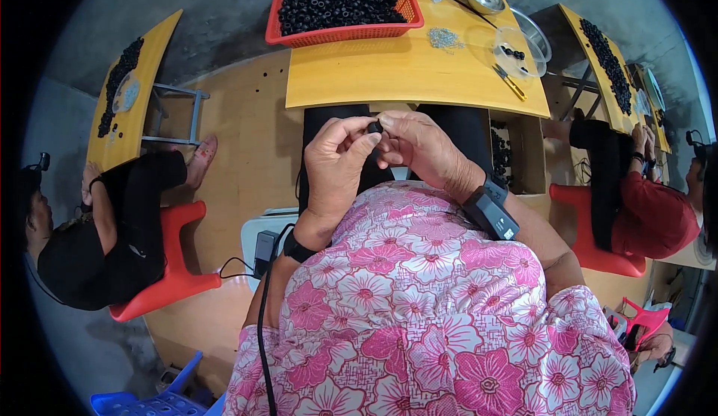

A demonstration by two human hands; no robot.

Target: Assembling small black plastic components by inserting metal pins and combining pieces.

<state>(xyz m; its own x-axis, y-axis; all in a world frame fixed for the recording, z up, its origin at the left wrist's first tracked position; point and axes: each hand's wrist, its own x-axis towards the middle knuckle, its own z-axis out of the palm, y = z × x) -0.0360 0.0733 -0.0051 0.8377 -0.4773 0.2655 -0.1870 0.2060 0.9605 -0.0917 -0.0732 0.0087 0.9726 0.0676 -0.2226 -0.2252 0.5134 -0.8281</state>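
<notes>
Just off the front edge of the yellow table (359,79), my two hands meet over my lap. Between the fingertips of my left hand (336,158) is a small black ring-like part (375,127), pinched by thumb and finger. My right hand (422,143) closes on the same part from the other side, its thumb and forefinger touching it. Fingers cover much of the part, so its full shape is hidden.
A red basket (344,40) heaped with black rings stands on the table. To its right lie small clear pieces (446,38), a yellow-handled tool (510,82), a clear bowl (532,61) and a metal bowl (485,0). An open box (527,154) stands below. Seated people work at side tables.
</notes>
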